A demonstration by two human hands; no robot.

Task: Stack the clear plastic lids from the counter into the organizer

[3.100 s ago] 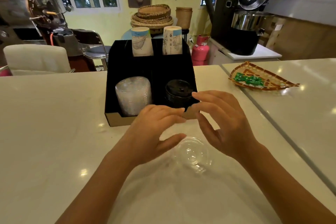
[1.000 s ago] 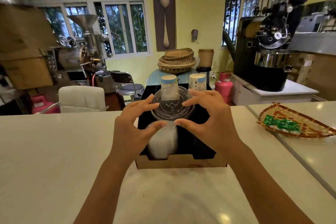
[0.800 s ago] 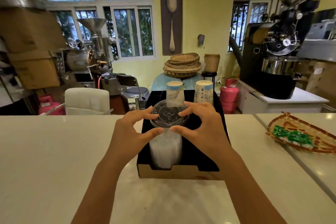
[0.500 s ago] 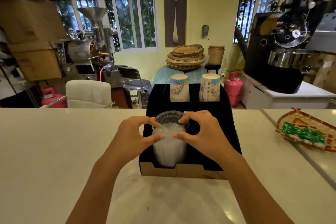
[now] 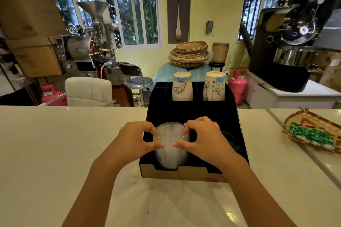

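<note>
The black organizer (image 5: pixel 191 114) stood on the pale counter (image 5: pixel 64 143), its cardboard-coloured front lip facing the person. The stack of clear plastic lids (image 5: pixel 170 155) sat in the front left compartment, leaning back along the compartment floor, its top near the dark partition behind. The left hand (image 5: pixel 136 142) was curled around the left side of the stack's upper end, thumb laid across the front and fingertips at the top rim. The right hand (image 5: pixel 204 140) mirrored it on the right side, thumb pointing inward across the front and nearly meeting the left thumb, fingers hooked over the top edge. Both hands were partly closed on the stack, pressing it between them; whether a separate lid lay under the fingers could not be told from the clear plastic. A dark lid stack (image 5: pixel 229 139) was partly visible in the front right compartment, behind the right hand. Two paper cup stacks (image 5: pixel 182 88) stood upside down in the rear compartments, side by side. A woven tray (image 5: pixel 311 125) holding green packets (image 5: pixel 310 134) lay on the counter well to the right.
</note>
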